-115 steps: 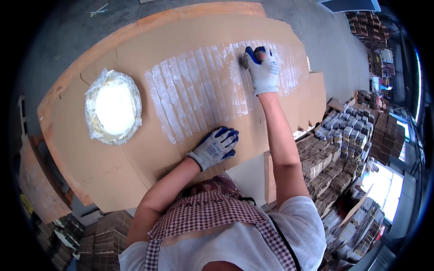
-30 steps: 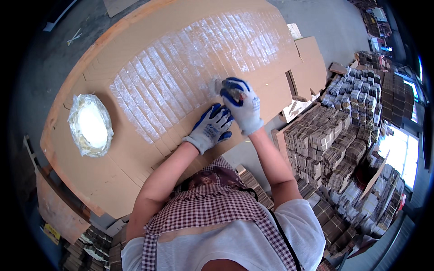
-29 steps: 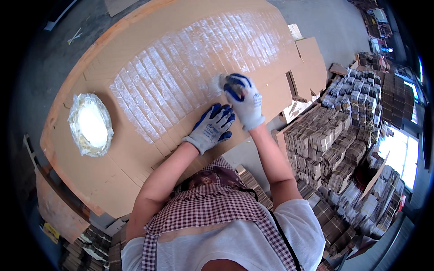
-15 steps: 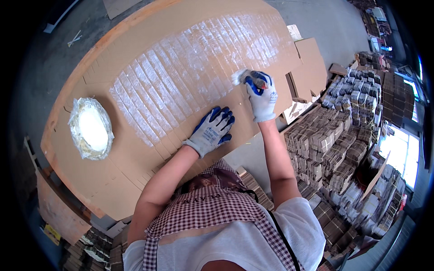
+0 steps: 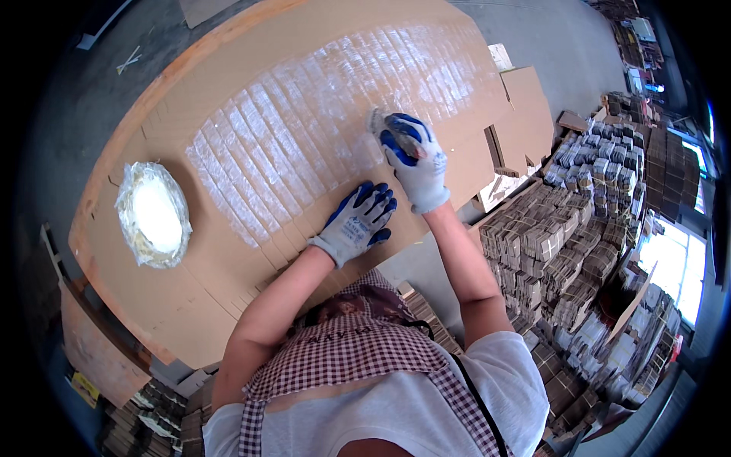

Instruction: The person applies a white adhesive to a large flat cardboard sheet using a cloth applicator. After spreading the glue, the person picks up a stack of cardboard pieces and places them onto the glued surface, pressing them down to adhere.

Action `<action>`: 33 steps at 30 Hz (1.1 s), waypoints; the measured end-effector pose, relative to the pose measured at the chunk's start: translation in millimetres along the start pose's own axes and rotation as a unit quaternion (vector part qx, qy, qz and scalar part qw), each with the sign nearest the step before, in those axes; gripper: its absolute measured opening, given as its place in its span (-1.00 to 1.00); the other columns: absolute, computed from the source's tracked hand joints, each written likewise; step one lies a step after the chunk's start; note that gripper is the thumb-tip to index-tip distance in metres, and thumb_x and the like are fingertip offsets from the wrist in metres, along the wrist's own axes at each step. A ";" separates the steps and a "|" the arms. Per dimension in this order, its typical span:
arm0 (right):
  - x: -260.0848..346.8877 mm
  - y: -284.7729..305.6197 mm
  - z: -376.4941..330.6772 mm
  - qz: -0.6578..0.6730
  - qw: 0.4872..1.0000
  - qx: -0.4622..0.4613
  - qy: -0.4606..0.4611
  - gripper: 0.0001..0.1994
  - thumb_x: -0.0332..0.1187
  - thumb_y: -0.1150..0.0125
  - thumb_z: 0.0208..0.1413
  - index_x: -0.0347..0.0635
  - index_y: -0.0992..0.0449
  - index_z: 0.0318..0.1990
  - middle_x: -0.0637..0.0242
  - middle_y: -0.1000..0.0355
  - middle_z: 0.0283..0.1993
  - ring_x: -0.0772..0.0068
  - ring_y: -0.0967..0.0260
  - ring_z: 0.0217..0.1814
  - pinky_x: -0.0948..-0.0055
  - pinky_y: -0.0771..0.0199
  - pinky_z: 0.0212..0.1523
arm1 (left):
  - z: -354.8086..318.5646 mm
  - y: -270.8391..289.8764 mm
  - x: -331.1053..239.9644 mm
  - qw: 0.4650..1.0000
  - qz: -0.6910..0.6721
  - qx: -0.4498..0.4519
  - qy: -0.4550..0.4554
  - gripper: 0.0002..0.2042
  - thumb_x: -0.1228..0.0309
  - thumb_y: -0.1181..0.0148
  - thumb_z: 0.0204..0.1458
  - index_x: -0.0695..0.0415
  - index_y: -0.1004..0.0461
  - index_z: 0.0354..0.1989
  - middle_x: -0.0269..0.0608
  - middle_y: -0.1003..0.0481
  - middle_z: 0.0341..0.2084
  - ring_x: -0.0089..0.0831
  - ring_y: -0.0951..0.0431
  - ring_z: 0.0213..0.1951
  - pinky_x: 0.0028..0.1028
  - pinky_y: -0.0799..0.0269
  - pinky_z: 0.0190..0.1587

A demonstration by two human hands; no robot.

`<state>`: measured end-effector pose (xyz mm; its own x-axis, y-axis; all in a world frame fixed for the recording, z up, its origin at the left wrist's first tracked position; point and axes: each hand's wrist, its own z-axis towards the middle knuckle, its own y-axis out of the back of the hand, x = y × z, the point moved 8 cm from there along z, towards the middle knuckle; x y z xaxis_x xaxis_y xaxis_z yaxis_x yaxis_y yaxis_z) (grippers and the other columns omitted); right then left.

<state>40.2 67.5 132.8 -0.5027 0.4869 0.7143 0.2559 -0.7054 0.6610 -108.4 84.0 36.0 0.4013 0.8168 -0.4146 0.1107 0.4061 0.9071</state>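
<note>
Plainly, the cardboard sheet [image 5: 194, 297] covers most of the table, leaving a curved rim of the wooden tabletop [image 5: 189, 58] showing along the far left. The near edge of the cardboard runs close by the apron [image 5: 343, 350], with the left hand [image 5: 356, 222] just inside it, palm down, fingers a little spread and grasping nothing. Plain brown board stretches from that hand leftward to the bowl [image 5: 128, 221], which sits well apart from both hands; toward the right, a smaller cardboard piece [image 5: 525, 110] adjoins, and beyond it lie grey floor [image 5: 556, 38] and tied cardboard bundles [image 5: 541, 232]. The right hand [image 5: 417, 164] has its fingers curled tightly around a brush [image 5: 377, 122], its head at the near side of the coated strips [image 5: 263, 145]; whether the bristles press down cannot be told. The brush looks greyish and whitened, its handle mostly hidden. The strips are parallel, glossy and streaked white, while the plastic-lined bowl holds bright white paste [image 5: 154, 215].
</note>
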 end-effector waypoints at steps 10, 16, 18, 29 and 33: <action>16.0 -18.2 9.8 -0.059 0.991 0.089 0.078 -0.62 -0.49 -0.27 -0.01 -0.12 -0.48 0.03 0.13 -0.47 0.05 -0.01 -0.45 0.07 0.20 -0.49 0.07 | -3.2 -9.5 -0.4 1.000 0.001 -0.003 0.012 -0.40 -0.07 0.06 0.22 0.11 -0.29 0.28 -0.10 -0.29 0.29 -0.17 -0.13 0.41 -0.05 0.07 0.46; -12.9 -21.2 34.1 -0.187 0.975 0.069 0.097 -0.61 -0.53 -0.16 -0.05 -0.11 -0.50 0.01 0.16 -0.45 0.10 0.02 -0.43 0.08 0.17 -0.50 0.06 | -3.4 -6.4 -1.5 1.000 -0.013 0.007 0.002 -0.41 -0.05 0.05 0.22 0.13 -0.29 0.27 -0.12 -0.28 0.30 -0.20 -0.12 0.41 -0.06 0.10 0.47; 19.7 -30.7 24.3 -0.161 0.965 0.099 0.179 -0.61 -0.52 -0.17 -0.06 -0.10 -0.50 0.01 0.17 -0.44 0.11 0.03 -0.42 0.10 0.18 -0.49 0.08 | -1.8 -7.5 1.5 0.999 -0.017 0.025 0.018 -0.41 -0.04 0.04 0.21 0.14 -0.30 0.27 -0.12 -0.29 0.30 -0.20 -0.13 0.41 -0.06 0.10 0.47; 7.1 0.5 30.3 -0.149 0.985 0.046 0.074 -0.70 -0.47 -0.24 0.02 -0.09 -0.52 -0.03 0.17 -0.47 0.05 0.05 -0.47 0.04 0.19 -0.51 0.01 | -1.9 -4.4 1.8 0.999 -0.047 -0.013 0.007 -0.40 -0.03 0.00 0.19 0.14 -0.29 0.27 -0.09 -0.29 0.30 -0.17 -0.16 0.39 -0.05 0.10 0.47; 24.0 -18.3 -32.6 -0.181 0.952 0.175 0.172 -0.64 -0.46 -0.28 -0.06 -0.08 -0.52 -0.03 0.20 -0.45 0.10 0.06 -0.43 0.12 0.16 -0.50 0.04 | 0.6 -3.5 0.6 0.999 -0.028 0.017 0.019 -0.39 -0.03 0.00 0.18 0.14 -0.28 0.28 -0.06 -0.28 0.30 -0.16 -0.16 0.40 -0.06 0.10 0.47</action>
<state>-3.5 75.4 130.3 -0.8355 0.4259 0.3470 0.2438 -0.2786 0.9289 -108.0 82.9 32.5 0.3588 0.8088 -0.4659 0.1628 0.4373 0.8845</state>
